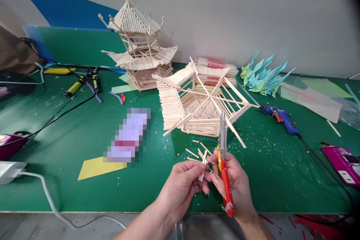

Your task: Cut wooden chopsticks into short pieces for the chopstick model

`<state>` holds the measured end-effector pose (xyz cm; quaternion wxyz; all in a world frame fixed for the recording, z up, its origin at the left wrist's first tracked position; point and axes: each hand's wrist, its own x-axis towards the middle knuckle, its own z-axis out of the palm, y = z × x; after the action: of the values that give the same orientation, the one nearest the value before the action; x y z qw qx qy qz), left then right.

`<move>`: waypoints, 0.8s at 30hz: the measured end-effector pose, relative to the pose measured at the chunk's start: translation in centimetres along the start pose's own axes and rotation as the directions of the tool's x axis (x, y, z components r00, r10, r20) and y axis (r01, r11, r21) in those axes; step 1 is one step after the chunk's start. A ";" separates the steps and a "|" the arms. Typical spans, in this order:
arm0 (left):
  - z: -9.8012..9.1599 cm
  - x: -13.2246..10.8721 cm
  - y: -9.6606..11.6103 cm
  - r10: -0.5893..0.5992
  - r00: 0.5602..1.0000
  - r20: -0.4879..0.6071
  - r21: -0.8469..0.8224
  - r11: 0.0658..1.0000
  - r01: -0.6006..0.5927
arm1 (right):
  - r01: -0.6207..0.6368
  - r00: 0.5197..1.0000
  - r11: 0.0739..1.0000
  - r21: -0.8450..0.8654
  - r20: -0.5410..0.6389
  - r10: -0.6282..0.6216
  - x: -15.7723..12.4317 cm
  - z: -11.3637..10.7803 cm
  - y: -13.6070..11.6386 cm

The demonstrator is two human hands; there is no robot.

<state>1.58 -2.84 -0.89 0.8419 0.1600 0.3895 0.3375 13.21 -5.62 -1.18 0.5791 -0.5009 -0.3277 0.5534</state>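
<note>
My left hand [178,185] pinches a few short wooden sticks [204,156] between thumb and fingers, close above the table's front part. In my right hand [239,182] is a pair of red-handled cutters [227,191], their metal blades pointing away from me; its fingertips come near the sticks. Several cut stick pieces [192,153] lie just beyond my hands. Behind them stands a partly roofed wooden-stick pavilion model [170,107], with long sticks crossing over its open top. A two-tier stick pagoda [142,62] rises farther back on the left.
Right of the model lies a blue glue gun [281,118] with its cable. Bundled sticks [216,65] and folded blue paper pieces [264,77] sit at the back. Wire strippers [81,82], a blurred rectangular object [129,133] and yellow paper [95,168] are left. Cables cross both sides.
</note>
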 end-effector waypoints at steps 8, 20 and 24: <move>-0.1 0.1 -0.1 -0.001 1.000 0.011 0.000 1.000 0.001 | 0.035 0.999 0.999 -0.015 0.017 -0.034 0.1 -0.6 0.5; 0.2 0.1 0.2 0.010 1.000 -0.015 0.006 1.000 -0.010 | 0.011 0.999 1.000 0.008 0.042 -0.012 0.2 -0.7 0.6; 0.2 0.0 0.2 0.009 1.000 -0.010 -0.010 1.000 -0.009 | 0.013 0.999 1.000 -0.002 0.040 -0.013 0.2 -0.7 0.7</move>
<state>1.70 -2.69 -0.65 0.8391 0.1557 0.3914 0.3443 13.67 -5.68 -2.05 0.5756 -0.4883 -0.3429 0.5592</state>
